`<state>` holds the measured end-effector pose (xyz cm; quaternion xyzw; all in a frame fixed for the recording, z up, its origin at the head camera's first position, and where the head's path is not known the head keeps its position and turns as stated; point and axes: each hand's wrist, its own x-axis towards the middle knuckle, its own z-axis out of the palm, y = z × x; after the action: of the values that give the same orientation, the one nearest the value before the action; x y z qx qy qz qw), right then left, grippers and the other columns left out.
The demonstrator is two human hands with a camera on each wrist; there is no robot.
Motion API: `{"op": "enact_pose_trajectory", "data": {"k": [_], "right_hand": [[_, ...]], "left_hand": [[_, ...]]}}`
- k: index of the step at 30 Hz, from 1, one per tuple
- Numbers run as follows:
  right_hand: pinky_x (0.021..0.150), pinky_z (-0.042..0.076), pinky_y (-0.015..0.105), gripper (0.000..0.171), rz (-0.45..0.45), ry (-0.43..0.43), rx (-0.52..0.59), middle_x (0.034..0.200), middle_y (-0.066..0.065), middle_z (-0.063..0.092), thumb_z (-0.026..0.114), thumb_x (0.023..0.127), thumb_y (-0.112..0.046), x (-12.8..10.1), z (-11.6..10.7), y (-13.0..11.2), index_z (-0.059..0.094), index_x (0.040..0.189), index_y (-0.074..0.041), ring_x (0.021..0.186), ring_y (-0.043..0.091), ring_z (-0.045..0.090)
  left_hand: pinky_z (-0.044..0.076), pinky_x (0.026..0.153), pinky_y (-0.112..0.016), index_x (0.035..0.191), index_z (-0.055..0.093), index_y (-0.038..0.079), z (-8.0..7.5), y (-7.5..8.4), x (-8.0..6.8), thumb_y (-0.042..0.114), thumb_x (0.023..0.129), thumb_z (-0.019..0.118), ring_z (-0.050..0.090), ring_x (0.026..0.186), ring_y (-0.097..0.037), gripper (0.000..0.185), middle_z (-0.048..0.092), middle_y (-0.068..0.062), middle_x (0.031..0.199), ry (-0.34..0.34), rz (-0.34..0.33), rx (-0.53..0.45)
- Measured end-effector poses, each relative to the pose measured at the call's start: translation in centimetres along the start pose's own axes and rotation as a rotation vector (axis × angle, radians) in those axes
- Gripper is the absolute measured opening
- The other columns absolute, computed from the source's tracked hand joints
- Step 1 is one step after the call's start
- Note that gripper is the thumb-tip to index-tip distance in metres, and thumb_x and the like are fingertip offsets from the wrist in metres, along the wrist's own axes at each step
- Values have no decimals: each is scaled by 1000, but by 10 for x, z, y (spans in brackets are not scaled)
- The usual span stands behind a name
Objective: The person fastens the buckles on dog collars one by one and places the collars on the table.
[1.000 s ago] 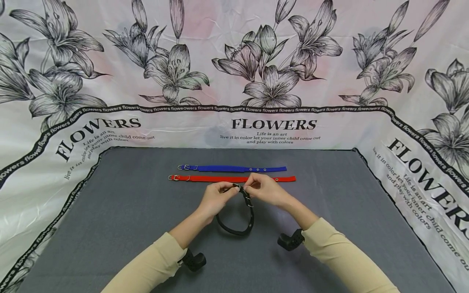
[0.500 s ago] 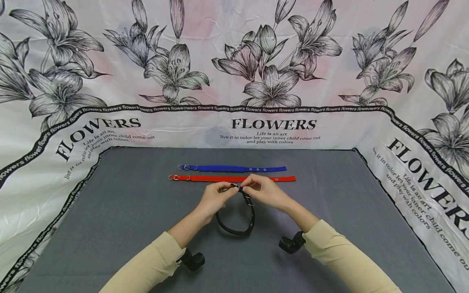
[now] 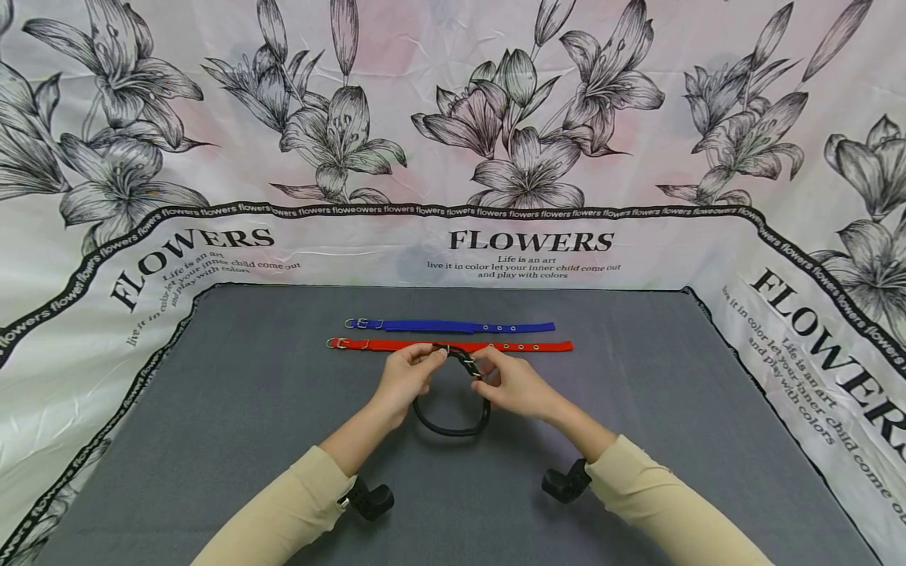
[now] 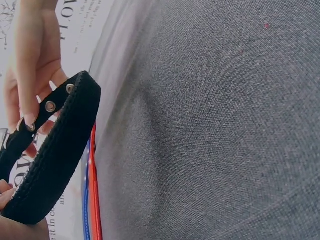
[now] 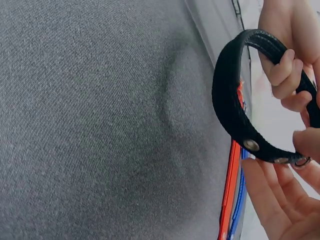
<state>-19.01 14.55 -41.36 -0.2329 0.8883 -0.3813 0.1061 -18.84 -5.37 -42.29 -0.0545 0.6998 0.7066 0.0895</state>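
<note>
the surface is a flat dark grey cloth (image 3: 233, 440), finely woven, with a soft crease visible in both wrist views. across it lies a red eyelet collar (image 3: 403, 345), laid straight from left to right. just beyond the red collar, and nearly parallel, lies a blue eyelet collar (image 3: 432, 325). farther beyond, the grey cloth's dark far edge meets a white lily-print cloth (image 3: 368, 259) lettered "flowers", which rises behind and wraps both sides.

the side edges slant outward towards the person, well apart from the red collar's ends; plain grey runs between, and more stretches on the near side.

a black eyelet collar (image 3: 453, 431), bent into a loop, is held up on the near side of the red collar, its top overlapping that collar in the head view. the left hand (image 3: 403, 387) pinches the loop's top between thumb and fingers; the right hand (image 3: 522, 387) grips it near the metal buckle (image 3: 476, 377), thumb and forefinger on the band.
</note>
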Motion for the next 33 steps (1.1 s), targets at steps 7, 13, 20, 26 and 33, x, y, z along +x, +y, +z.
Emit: {"op": "enact_pose_trajectory", "data": {"k": [7,13,20,26,33], "right_hand": [[49,48,23,30,-11,115,-32,94,8,62,63,87,-14,0,2,-2,55,115,-10,51,6,57],[49,49,25,23,6,157,-7,87,3,61,64,86,-15,1,2,-2,58,108,-12,52,9,57],[48,48,25,25,1,187,11,83,3,61,64,86,-12,0,1,-2,58,109,-10,51,9,57],[49,49,26,26,47,203,47,85,2,61,64,86,-14,2,3,0,58,111,-11,51,9,58],[50,50,26,27,70,197,89,84,4,61,64,86,-11,7,9,-1,58,112,-12,52,10,59]], "left_hand": [[36,50,-22,110,60,4,-2,1,0,25,85,66,38,52,-8,33,56,1,76,6,24,-9],[49,57,-26,113,59,4,-7,1,0,26,85,67,53,58,-12,37,64,-9,89,-6,49,85],[53,68,-30,114,62,15,-24,3,-2,26,84,68,66,77,-16,33,65,-1,97,-63,155,384],[54,60,-34,112,61,15,-34,4,-7,13,81,70,65,77,-15,33,63,-8,106,-71,167,474],[55,58,-36,111,61,11,-44,-4,-9,5,80,68,66,72,-19,32,62,-13,103,-77,167,436]]}}
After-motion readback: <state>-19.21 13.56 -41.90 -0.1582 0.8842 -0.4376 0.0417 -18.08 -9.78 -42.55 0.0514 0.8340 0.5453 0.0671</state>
